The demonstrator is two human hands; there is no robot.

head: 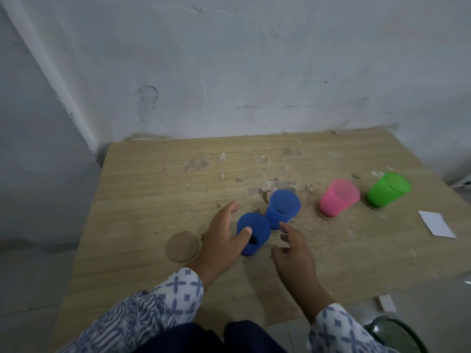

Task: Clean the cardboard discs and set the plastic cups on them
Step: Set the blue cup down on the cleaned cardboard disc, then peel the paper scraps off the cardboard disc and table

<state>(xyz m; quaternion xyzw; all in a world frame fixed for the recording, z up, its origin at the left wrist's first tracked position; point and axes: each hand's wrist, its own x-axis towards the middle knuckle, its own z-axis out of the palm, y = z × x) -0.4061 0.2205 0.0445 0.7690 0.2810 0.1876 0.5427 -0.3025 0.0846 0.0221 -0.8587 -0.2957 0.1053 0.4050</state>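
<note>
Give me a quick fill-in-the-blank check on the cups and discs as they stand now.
1. The rightmost cup is ____.
2. The left hand touches the nearest cup, whose colour is ____.
3. The bare cardboard disc lies to the ____ of the left hand.
4. The pink cup stands on a cardboard ____.
Missing words: green; blue; left; disc.

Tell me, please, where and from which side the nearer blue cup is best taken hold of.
Probably grip the side wall of the nearer blue cup from its left, using the left hand, which is beside it. The cup stands upright and round, the other blue cup crowds its far right side, and the bare disc lies to its left.
</note>
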